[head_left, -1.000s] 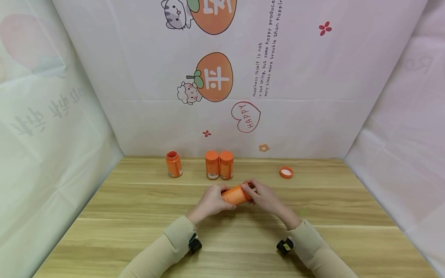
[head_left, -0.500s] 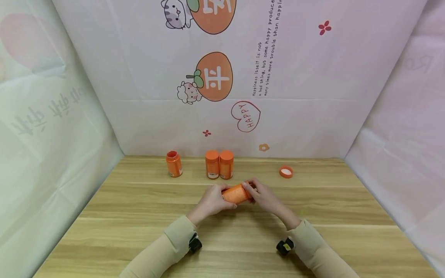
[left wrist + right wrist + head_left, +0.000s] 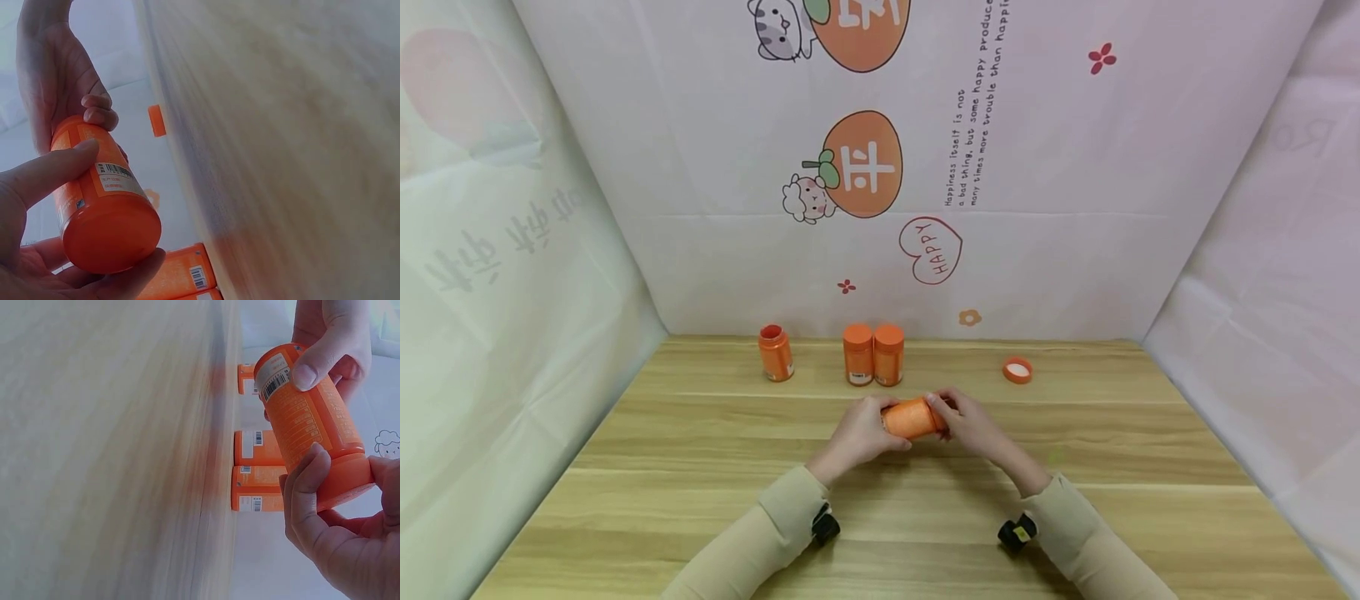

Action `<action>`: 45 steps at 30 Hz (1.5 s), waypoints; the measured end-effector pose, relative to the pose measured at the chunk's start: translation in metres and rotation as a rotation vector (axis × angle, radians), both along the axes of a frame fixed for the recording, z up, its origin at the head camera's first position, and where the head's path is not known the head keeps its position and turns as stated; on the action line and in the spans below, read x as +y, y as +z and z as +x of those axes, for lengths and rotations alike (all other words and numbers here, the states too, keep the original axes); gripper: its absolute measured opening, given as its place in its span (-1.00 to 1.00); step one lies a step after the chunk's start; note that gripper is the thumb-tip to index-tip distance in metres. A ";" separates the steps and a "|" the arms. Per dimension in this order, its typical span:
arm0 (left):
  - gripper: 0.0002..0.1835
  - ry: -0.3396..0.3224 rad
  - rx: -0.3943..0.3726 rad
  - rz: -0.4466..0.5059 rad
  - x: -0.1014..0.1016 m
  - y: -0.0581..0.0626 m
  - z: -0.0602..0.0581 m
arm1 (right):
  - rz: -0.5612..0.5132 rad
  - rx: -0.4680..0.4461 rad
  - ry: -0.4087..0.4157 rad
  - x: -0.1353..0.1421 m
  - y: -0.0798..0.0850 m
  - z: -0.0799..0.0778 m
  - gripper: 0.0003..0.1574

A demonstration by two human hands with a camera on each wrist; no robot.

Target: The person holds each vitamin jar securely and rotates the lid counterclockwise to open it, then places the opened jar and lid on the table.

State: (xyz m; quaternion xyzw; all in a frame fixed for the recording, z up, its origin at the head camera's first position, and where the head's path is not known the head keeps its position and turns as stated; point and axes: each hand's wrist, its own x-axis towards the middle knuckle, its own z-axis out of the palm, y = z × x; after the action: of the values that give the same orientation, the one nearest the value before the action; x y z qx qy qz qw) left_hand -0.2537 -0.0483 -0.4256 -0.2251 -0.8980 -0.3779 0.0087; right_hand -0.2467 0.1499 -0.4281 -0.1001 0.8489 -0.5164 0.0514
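Note:
Between both hands, above the table, an orange plastic bottle point(image 3: 909, 419) is held tilted nearly on its side, its base toward the left. My left hand point(image 3: 858, 433) grips the body, thumb along the label side in the left wrist view. At the other end, fingers of my right hand point(image 3: 967, 422) curl round the orange cap point(image 3: 342, 478), which sits on the bottle's neck. A barcode label point(image 3: 117, 177) shows near the base. Whether the cap is tight cannot be told.
Two capped orange bottles point(image 3: 873, 356) stand side by side behind the hands. Farther left is an uncapped orange bottle point(image 3: 776, 353). A loose orange cap point(image 3: 1017, 371) lies inside-up at the back right of the wooden table point(image 3: 700, 467). White printed sheets point(image 3: 1037, 250) wall the back and sides.
Both hands keep hold of the bottle in nearly the same spot. The right hand's fingers have shifted slightly around the cap. The other bottles and the loose cap stay put.

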 end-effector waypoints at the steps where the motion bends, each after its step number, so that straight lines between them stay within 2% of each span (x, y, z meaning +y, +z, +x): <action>1: -0.43 0.004 -0.002 0.004 0.000 0.000 0.000 | -0.001 0.000 0.007 0.000 0.000 0.000 -0.41; 16: -0.40 0.021 -0.013 0.003 0.000 0.001 0.000 | 0.084 0.065 0.047 -0.001 0.001 0.003 -0.45; 31: -0.39 0.021 -0.035 0.003 -0.002 0.000 -0.004 | 0.089 0.110 0.079 -0.002 -0.001 0.004 -0.47; 45: -0.41 0.009 -0.034 0.018 -0.003 -0.002 -0.005 | 0.057 0.099 0.093 -0.001 -0.005 0.002 -0.43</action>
State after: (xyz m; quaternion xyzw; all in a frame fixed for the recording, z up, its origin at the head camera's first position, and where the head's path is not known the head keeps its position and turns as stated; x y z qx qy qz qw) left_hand -0.2583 -0.0512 -0.4274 -0.2144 -0.8957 -0.3895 -0.0028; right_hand -0.2452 0.1484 -0.4328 -0.1633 0.8592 -0.4836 0.0358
